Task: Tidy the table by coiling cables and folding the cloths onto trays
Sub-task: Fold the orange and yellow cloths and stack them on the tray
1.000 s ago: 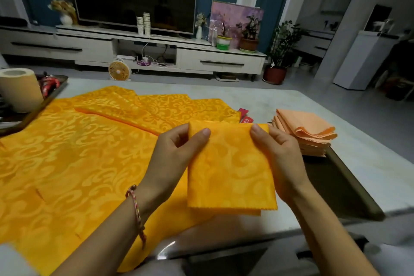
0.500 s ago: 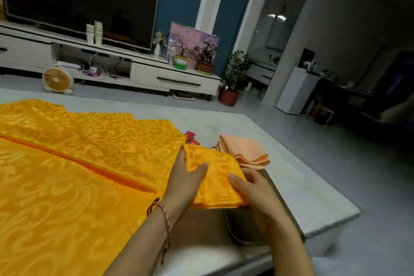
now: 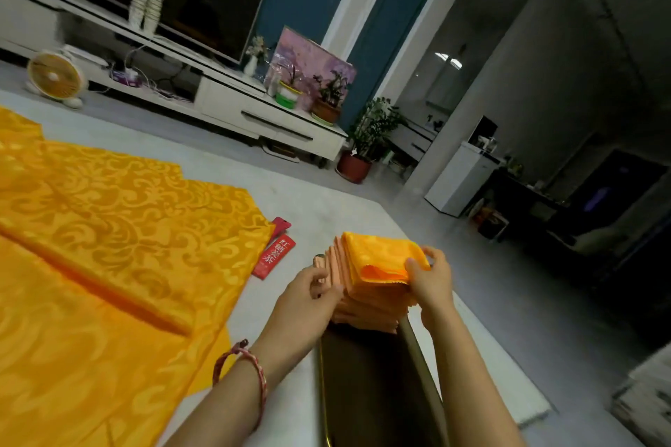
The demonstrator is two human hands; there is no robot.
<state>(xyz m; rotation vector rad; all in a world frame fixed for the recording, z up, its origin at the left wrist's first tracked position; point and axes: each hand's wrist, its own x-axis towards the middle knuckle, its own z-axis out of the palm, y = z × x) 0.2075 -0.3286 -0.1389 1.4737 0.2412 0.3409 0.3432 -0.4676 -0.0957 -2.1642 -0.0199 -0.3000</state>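
The right hand (image 3: 432, 278) pinches the folded yellow cloth (image 3: 381, 258) in its grip atop the orange cloth stack (image 3: 366, 305) at the dark tray's (image 3: 363, 385) far end, near the counter's (image 3: 326, 207) right edge, while the left hand (image 3: 308, 298), grip loose, steadies the stack's left side.

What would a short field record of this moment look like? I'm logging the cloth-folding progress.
folded yellow cloth: on top of the stack, right hand's grip on its near right corner
peach cloth stack: on the far end of the dark tray
left hand: against the stack's left side, fingers curled
right hand: pinching the yellow cloth
large yellow cloth: spread unfolded on the table
red sachets: on the table beside the large cloth
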